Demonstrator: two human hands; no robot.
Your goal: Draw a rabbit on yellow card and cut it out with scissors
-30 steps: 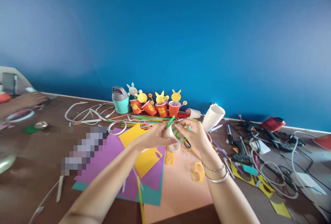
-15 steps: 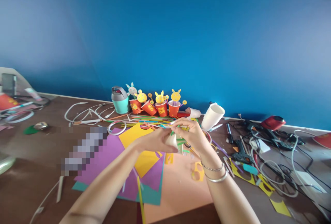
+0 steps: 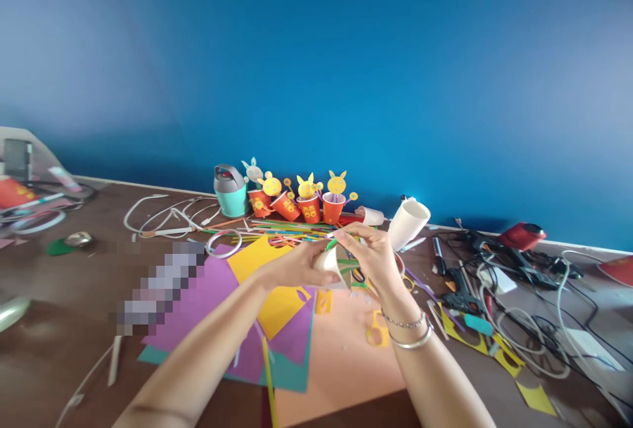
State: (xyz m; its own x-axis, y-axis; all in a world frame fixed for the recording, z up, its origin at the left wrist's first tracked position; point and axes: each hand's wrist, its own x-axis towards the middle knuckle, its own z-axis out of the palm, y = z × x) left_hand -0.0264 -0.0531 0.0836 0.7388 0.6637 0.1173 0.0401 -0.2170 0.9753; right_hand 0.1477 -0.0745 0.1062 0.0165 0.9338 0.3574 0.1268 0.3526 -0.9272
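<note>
My left hand (image 3: 302, 264) is closed round a white paper cup (image 3: 328, 262), tipped so that its mouth faces right. At the cup's upper side, my right hand (image 3: 368, 248) pinches a green strip (image 3: 331, 243) between thumb and fingers; it looks like a straw or pipe cleaner, but I cannot tell which. More green strips show at the cup's mouth, partly hidden by the right hand. Behind the hands stand several red paper cups (image 3: 333, 208) with yellow paper animal heads (image 3: 337, 183). Purple paper (image 3: 217, 309) and peach paper (image 3: 346, 349) lie below the hands.
Colourful sticks (image 3: 267, 230) lie beyond the hands, near a teal flask (image 3: 232, 197). A white cup stack (image 3: 408, 222) leans at the right. Further right are a glue gun (image 3: 459, 289), cables (image 3: 524, 349) and yellow scraps (image 3: 537, 396). A tape ring (image 3: 223, 243) rests on the left.
The cup has turned slightly, showing more of its white side and mouth. My right hand has shifted a little to the right and its fingers still pinch at the cup.
</note>
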